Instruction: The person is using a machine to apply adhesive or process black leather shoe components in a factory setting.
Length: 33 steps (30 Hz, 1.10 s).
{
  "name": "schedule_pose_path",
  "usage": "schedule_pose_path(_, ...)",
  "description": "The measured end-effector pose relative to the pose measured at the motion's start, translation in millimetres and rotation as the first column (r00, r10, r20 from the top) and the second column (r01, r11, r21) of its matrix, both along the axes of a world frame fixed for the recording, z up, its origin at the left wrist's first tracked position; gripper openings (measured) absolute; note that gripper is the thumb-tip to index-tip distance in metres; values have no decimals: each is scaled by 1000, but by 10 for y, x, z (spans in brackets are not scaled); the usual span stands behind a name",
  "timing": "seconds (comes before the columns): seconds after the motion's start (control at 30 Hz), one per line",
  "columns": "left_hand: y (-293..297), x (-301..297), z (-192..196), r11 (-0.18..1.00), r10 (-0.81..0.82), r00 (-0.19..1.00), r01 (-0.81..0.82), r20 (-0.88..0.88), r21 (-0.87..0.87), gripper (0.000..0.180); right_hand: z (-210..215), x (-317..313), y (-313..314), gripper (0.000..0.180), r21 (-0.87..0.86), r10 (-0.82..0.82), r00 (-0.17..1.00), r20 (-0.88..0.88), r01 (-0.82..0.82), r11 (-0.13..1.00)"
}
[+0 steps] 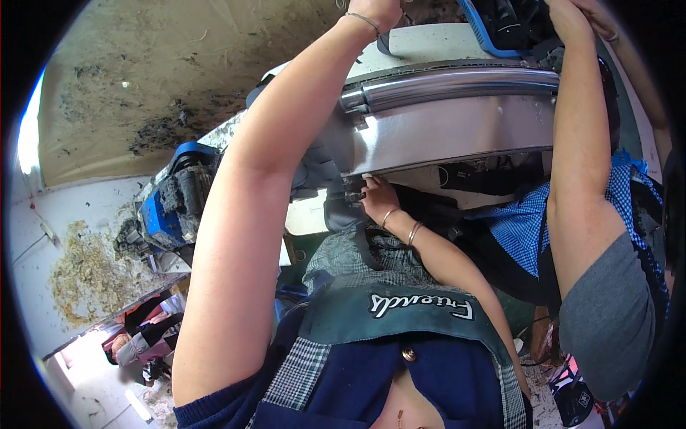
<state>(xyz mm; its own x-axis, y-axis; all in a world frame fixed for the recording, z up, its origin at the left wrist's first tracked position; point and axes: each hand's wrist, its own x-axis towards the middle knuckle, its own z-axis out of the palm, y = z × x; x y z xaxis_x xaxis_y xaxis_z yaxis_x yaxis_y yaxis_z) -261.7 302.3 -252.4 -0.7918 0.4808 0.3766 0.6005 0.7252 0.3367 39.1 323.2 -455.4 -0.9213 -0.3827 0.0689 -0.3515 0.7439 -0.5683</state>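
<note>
Both arms reach up to the steel panel [457,132] overhead. The left hand [373,8] and right hand [569,10] are cut off at the rim, so their grip cannot be told. The step looks like steadying the panel; shifting it next would call for firm holds.

Steel panel [457,132] above, blue motor [168,207] left.

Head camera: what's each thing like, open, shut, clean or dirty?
Left hand: raised, fingers cut off from view.
Right hand: raised beside the blue part, fingers hidden.
Bangled hand: touching the steel panel's lower edge.
Steel panel: shiny, tilted.
Blue motor: caked with dirt.
</note>
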Motion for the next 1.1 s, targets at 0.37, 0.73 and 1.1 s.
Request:
schedule_pose_path(0.37, -76, -219, -249, 990, -77, 965, 104, 249, -97, 26, 1339, 165, 839, 17, -532, -212, 974, -76, 140, 835)
schedule_pose_path(0.73, 273, 448, -370, 992, 45, 590, 71, 806, -107, 56, 1553, -844, 1518, 37, -296, -735, 664, -138, 681, 670)
schedule_pose_path(1.1, 324, 810, 1111, 916, -388, 852, 317, 350, 245, 21, -238, -129, 102, 33, -60, 84, 968, 237, -72, 996)
